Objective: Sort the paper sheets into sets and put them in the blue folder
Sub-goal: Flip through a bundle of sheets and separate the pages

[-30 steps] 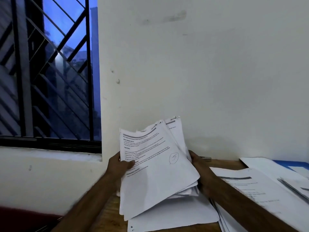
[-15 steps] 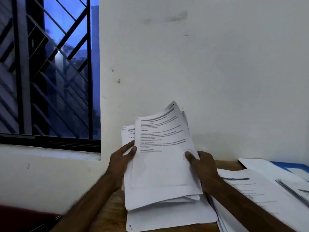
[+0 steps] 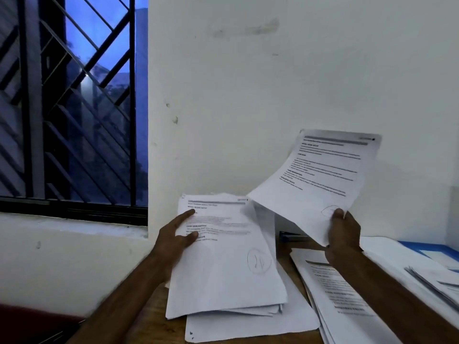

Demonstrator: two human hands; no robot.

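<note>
The left hand holds a stack of paper sheets tilted above the wooden surface, with a finger and thumb lying on the printed top page. The right hand pinches a single printed sheet by its lower corner, raised toward the wall. A loose sheet lies below the stack, another pile lies at right, and a blue folder lies under more paper.

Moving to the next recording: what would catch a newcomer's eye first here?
The right hand pinches one printed sheet with a circled pen mark, held up at centre right against the white wall. The left hand holds a stack of sheets at centre, over the wooden table. A barred window fills the upper left, and the blue folder shows at the far right.
</note>
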